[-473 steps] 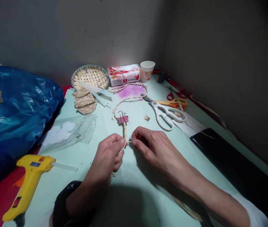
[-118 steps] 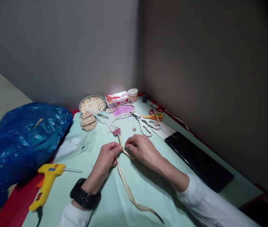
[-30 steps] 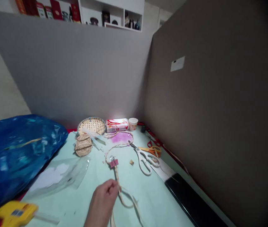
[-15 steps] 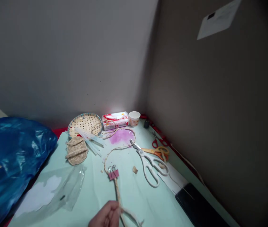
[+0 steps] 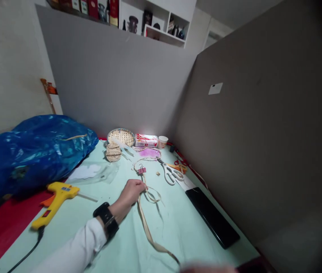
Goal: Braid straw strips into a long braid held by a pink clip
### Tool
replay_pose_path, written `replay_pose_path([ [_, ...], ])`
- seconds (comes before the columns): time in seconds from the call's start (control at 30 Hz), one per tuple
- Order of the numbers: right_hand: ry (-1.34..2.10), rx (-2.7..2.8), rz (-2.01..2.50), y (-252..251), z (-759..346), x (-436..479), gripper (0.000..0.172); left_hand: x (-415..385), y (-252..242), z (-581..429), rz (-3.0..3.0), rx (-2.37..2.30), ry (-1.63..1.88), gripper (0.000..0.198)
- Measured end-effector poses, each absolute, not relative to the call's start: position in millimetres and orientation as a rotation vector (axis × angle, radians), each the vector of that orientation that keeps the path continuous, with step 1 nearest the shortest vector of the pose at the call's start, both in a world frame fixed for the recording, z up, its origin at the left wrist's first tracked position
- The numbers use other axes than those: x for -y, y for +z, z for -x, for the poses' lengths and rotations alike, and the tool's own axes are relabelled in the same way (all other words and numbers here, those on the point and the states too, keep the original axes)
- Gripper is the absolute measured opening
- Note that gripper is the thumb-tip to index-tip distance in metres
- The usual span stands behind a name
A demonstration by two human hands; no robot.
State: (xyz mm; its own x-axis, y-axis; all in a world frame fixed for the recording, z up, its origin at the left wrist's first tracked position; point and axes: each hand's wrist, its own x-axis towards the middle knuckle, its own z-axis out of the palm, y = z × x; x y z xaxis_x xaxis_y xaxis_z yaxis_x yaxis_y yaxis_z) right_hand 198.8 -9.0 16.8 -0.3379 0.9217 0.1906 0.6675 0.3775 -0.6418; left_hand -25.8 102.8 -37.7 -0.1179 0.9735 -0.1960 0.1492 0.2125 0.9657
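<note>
My left hand (image 5: pixel 132 191), with a black watch on the wrist, pinches a braided straw cord (image 5: pixel 144 178) just below a pink binder clip (image 5: pixel 142 170). Loose strands (image 5: pixel 146 227) run from the pinch towards the front edge, and a loop (image 5: pixel 158 197) curls to its right. Only a blurred strip of my right hand (image 5: pixel 206 269) shows at the bottom edge, near the far end of the long strand; its fingers are smeared. Past the clip, the cord curves back over a purple stain (image 5: pixel 149 152).
White scissors (image 5: pixel 171 174) lie right of the clip, beside a black-handled blade (image 5: pixel 212 216). A yellow glue gun (image 5: pixel 55 201) and a blue plastic bag (image 5: pixel 50 151) are at left. At the back stand a woven basket (image 5: pixel 121 136), a tissue pack (image 5: pixel 146 140) and a paper cup (image 5: pixel 163 142).
The view has lifted and widened, bringing the glue gun, the watch and shelves into sight. A blur of my right hand has appeared at the bottom. My left hand still pinches the cord.
</note>
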Motion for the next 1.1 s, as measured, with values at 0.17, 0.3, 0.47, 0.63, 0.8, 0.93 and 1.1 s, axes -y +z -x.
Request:
replay_pose_path([
  [0.17, 0.434, 2.226, 1.335, 37.4, -145.6, -78.0, 0.026, -102.8, -34.8, 25.3, -1.105, -1.473, 0.978, 0.031],
  [0.3, 0.584, 2.363, 1.391, 10.5, -119.5, -110.3, 0.019, -102.9, -35.1, 25.2, -1.090, -1.440, 1.020, 0.018],
  [0.47, 0.668, 2.349, 1.341, -11.2, -127.7, -108.0, 0.030, -99.5, -33.0, 26.5, -1.042, -1.384, 1.104, 0.022],
  [0.63, 0.836, 2.205, 1.282, -10.3, -132.9, -121.0, 0.030, -101.9, -29.2, 27.0, -1.030, -1.428, 1.025, 0.028],
  [0.8, 0.740, 2.147, 1.361, -9.0, -132.3, -122.1, 0.024, -105.5, -32.8, 25.1, -1.072, -1.521, 0.957, 0.029],
  [0.93, 0.325, 2.177, 1.236, -14.7, -123.7, -105.7, 0.022, -103.6, -32.2, 22.4, -1.018, -1.525, 0.974, 0.026],
  [1.1, -0.211, 2.199, 0.912, -26.5, -108.5, -90.9, 0.024, -102.1, -29.3, 24.1, -0.792, -1.405, 0.960, 0.025],
])
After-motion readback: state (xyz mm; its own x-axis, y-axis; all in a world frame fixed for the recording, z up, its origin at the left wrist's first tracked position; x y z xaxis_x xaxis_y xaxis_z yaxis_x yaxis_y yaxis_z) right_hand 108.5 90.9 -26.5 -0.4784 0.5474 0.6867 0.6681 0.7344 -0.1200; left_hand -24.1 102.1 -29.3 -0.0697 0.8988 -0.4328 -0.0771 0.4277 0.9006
